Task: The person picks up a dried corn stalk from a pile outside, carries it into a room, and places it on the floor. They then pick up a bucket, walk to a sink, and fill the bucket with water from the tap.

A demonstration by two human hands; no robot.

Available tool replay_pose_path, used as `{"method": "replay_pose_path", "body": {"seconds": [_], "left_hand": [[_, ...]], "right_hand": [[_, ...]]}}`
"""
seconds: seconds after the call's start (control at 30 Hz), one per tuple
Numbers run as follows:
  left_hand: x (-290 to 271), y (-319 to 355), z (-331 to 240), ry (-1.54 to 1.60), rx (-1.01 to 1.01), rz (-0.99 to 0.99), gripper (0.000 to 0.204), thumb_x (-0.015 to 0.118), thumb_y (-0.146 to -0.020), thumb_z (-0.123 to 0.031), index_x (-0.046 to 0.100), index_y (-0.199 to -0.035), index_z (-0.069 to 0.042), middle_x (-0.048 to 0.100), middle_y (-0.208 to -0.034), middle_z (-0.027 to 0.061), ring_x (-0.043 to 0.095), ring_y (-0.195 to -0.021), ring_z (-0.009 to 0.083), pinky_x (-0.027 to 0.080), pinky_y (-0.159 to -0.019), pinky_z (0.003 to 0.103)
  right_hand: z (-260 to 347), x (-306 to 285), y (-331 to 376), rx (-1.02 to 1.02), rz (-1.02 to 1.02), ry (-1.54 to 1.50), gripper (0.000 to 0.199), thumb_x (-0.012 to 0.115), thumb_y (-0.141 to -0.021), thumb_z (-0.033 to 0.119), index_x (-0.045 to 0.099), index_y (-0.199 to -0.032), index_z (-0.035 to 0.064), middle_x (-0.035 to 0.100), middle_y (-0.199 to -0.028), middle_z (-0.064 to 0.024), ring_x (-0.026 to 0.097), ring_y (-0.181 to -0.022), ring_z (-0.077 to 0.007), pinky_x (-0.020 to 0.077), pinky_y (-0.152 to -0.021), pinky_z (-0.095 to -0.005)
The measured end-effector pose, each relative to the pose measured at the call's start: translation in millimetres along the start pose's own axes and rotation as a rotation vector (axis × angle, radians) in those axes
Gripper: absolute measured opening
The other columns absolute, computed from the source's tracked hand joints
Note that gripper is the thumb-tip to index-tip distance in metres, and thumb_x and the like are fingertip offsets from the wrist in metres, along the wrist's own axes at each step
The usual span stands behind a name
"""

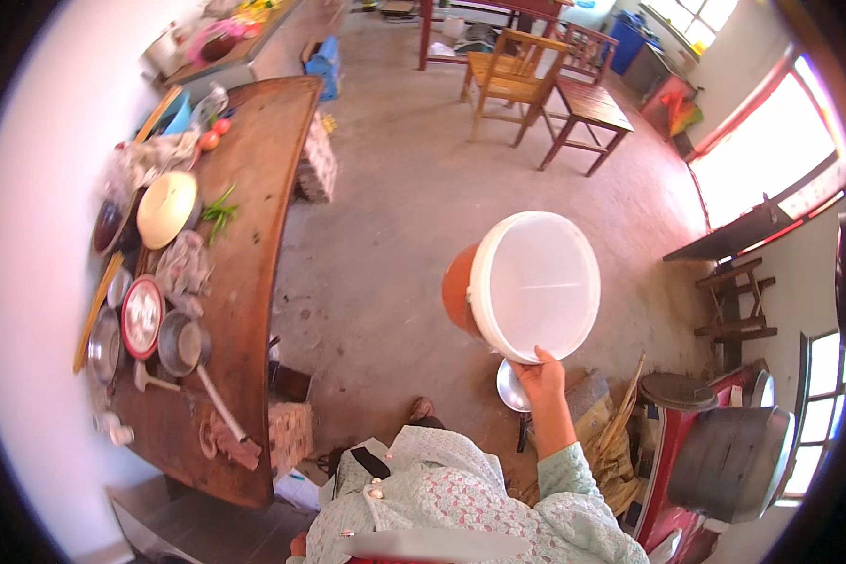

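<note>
My right hand [541, 378] grips the near rim of a white plastic bucket [559, 268], thumb over the edge. The bucket is tilted so that its pale inside shows, and only a faint light line crosses it. An orange-brown rounded surface [459, 289] shows at its left; whether it belongs to the bucket or to a separate vessel I cannot tell. Just below the bucket, partly behind my wrist, is a shiny metal bowl-shaped thing [511, 387]. At the lower edge a small skin-toned patch may be part of my left hand [298, 544]; no fingers show there.
On my left stands a long wooden table [240, 310] with a saucepan [184, 343], a red-rimmed basin [143, 317], green peppers [220, 214] and tomatoes [210, 141]. Wooden chairs [515, 77] stand ahead. Sacks and sticks [620, 423] lie at right, beside a red-sided stand [663, 461].
</note>
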State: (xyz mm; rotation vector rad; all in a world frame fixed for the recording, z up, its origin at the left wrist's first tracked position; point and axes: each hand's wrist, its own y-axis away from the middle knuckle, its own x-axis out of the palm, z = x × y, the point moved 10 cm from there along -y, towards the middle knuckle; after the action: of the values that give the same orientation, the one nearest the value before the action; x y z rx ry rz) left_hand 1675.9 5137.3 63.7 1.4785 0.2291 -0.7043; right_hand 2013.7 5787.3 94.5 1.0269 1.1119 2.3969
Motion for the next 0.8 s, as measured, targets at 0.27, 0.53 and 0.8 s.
{"method": "replay_pose_path", "body": {"seconds": [0.27, 0.53, 0.8], "left_hand": [[-34, -98, -209, -0.166, 0.259, 0.285, 0.041, 0.060, -0.075, -0.033, 0.058, -0.109, -0.008, 0.054, -0.114, 0.0160, 0.049, -0.107, 0.0346, 0.041, -0.088, 0.046], [-78, -189, -525, -0.251, 0.783, 0.235, 0.039, 0.058, -0.079, -0.036, 0.060, -0.107, -0.008, 0.061, -0.104, 0.0170, 0.057, -0.098, 0.0348, 0.045, -0.084, 0.043], [-154, -166, -832, -0.111, 1.126, 0.059, 0.034, 0.059, -0.078, -0.027, 0.059, -0.102, -0.004, 0.063, -0.099, 0.0172, 0.060, -0.094, 0.0328, 0.047, -0.082, 0.041]], "right_hand": [[75, 21, -71, -0.027, -0.076, -0.086, 0.044, 0.038, -0.089, 0.003, 0.025, -0.131, -0.0026, 0.032, -0.134, -0.0243, 0.038, -0.120, -0.0429, 0.0374, -0.096, -0.0614], [205, 2, -93, -0.279, -0.171, -0.055, 0.047, 0.041, -0.086, 0.004, 0.027, -0.132, 0.0013, 0.036, -0.133, -0.0211, 0.039, -0.121, -0.0398, 0.0360, -0.096, -0.0621], [260, -54, -92, -0.402, -0.380, -0.259, 0.045, 0.039, -0.087, 0.004, 0.029, -0.131, 0.0017, 0.039, -0.131, -0.0206, 0.043, -0.117, -0.0399, 0.0412, -0.093, -0.0612]]}}
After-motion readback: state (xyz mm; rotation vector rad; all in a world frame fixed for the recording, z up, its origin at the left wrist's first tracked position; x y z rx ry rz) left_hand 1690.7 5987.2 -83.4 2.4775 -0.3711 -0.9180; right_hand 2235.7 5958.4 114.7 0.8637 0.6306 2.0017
